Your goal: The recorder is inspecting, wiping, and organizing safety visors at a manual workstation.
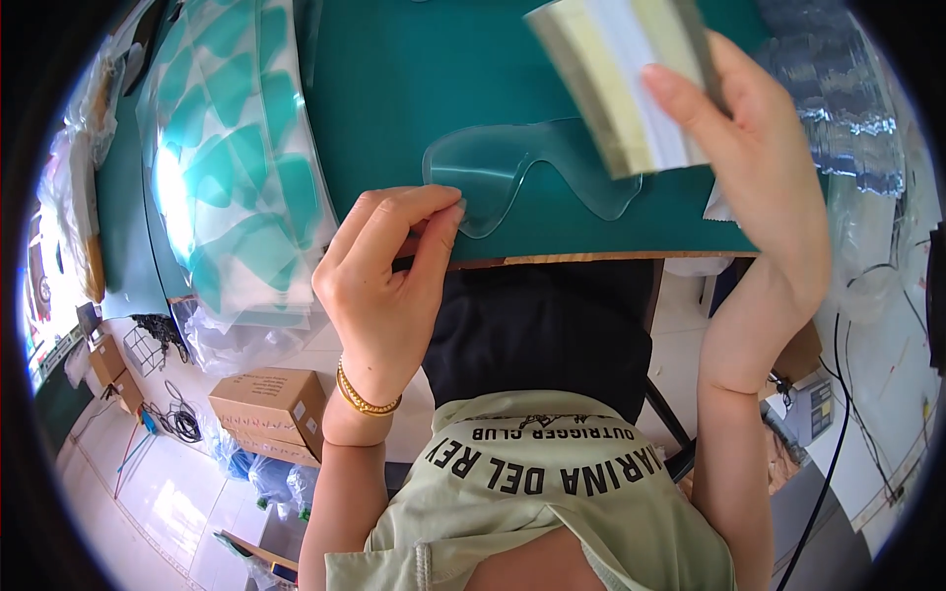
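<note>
A clear curved visor lens (557, 148) with a nose notch lies over the green table, close to its near edge. At the lens's left end, my left hand (389, 251) pinches its lower edge between thumb and forefinger. My right hand (754, 128) is raised at the upper right and grips a flat striped pad (636, 84) in yellow, white and grey-brown bands. The thumb presses on the pad's face, with the other fingers behind it. This pad hangs above the lens's right end and hides part of it.
Clear plastic sheets (236, 148) with lens-shaped openings are stacked on the left of the green tabletop (394, 69). Clear plastic packaging (833, 108) lies at the right. Below on the floor are a cardboard box (266, 409) and coiled black cable (177, 422).
</note>
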Demonstrator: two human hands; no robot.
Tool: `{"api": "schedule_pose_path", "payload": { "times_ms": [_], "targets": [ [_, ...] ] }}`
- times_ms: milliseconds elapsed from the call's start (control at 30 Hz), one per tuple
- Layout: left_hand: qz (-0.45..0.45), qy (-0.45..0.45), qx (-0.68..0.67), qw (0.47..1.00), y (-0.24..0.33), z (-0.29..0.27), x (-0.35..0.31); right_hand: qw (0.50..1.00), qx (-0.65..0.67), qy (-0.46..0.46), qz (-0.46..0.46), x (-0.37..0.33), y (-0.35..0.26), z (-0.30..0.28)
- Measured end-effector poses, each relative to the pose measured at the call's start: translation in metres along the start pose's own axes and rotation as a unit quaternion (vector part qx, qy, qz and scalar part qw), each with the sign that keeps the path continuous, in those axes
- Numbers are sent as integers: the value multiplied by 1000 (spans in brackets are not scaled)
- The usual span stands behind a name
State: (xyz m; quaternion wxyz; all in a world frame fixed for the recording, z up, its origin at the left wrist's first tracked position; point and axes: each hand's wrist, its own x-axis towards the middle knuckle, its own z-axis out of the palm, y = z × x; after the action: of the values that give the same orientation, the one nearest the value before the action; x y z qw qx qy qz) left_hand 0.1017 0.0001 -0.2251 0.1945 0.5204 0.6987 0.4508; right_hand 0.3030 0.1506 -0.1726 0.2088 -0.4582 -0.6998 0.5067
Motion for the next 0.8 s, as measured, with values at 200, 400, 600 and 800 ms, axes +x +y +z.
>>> {"api": "schedule_pose_path", "payload": {
  "times_ms": [200,400,600,800],
  "targets": [
    [5,-4,-4,1000,0,0,0,953,-279,-114,43,33,-46,30],
    [75,1,10,997,0,-1,4,964,-249,-85,-45,32,-31,33],
    [126,3,31,992,2,-1,6,967,-222,-121,-28,36,-29,32],
    [134,-5,69,989,-4,-1,-2,958,-232,-132,-102,30,-12,56]
  ]
}}
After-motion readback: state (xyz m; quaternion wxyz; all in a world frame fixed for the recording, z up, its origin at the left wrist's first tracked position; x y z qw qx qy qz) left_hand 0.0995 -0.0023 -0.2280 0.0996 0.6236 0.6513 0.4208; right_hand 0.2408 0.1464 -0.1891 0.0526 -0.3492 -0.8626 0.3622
